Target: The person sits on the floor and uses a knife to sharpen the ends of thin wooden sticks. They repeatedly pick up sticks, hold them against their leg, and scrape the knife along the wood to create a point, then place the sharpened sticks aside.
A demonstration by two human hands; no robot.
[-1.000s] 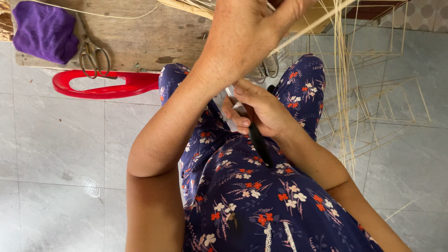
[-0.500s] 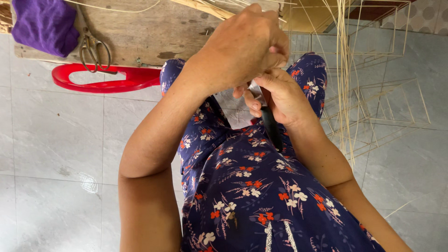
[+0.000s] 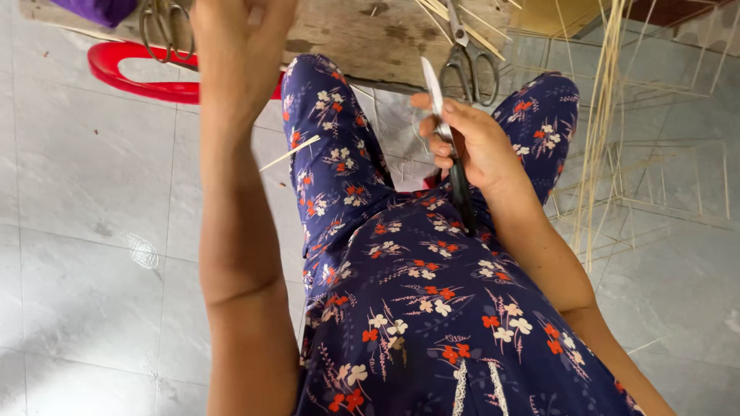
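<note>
My right hand [image 3: 474,142] is closed around a knife [image 3: 445,131] with a black handle; its pale blade points up and away over my lap. My left hand [image 3: 239,54] is raised in front of the camera, fingers curled; what it holds is hidden from here. A thin bamboo sliver [image 3: 291,152] sticks out beside my left forearm, above my left knee. I sit in a dark blue flowered garment [image 3: 416,293] that covers both legs.
A worn wooden board [image 3: 362,35] lies beyond my knees with scissors [image 3: 470,54] and bamboo slivers on it. A second pair of scissors [image 3: 158,27] and purple cloth [image 3: 96,9] lie at its left end. A red plastic piece [image 3: 146,77] lies below. Long bamboo strips [image 3: 601,131] stand at right on grey tiles.
My hands have separated: the left lifted up and leftward, the right drew the knife back over my lap. The view tipped down and the board slid toward the top edge.
</note>
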